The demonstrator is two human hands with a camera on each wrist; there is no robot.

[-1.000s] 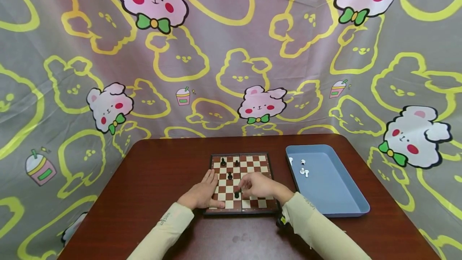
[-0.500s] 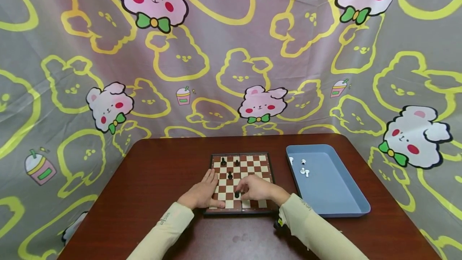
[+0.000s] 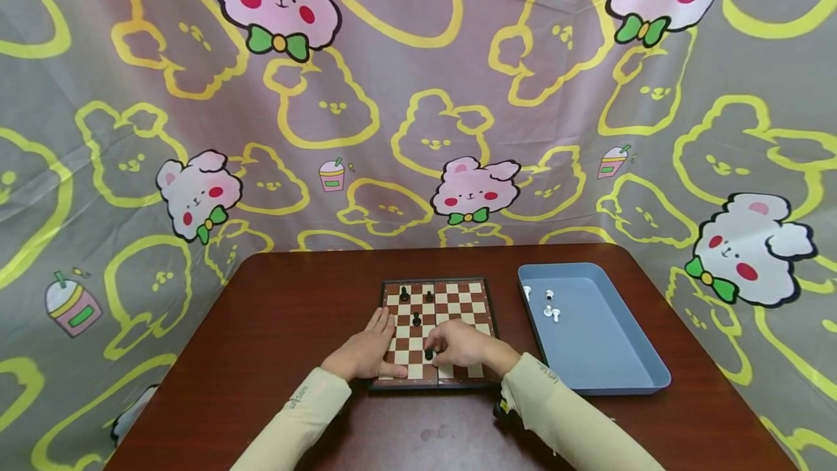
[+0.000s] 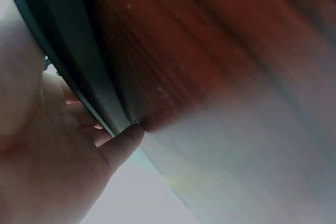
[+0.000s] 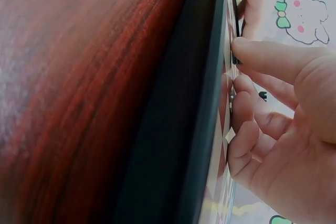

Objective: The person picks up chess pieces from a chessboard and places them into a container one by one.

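The right hand (image 3: 463,343) pinches a black chess piece (image 3: 429,354); the left hand (image 3: 366,350) lies spread at the chessboard (image 3: 450,384) edge. The piece is probably light and stiff: hold its sides.

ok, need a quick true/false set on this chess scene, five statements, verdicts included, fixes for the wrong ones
1. The blue tray lies right of the board. True.
2. The white pieces stand on the board. False: those in view are in the tray.
3. Four black pieces show on the board in the head view. True.
4. The right hand reaches into the tray. False: it is over the board, fingers at the nearest black piece.
5. The left hand rests at the board's left edge. True.
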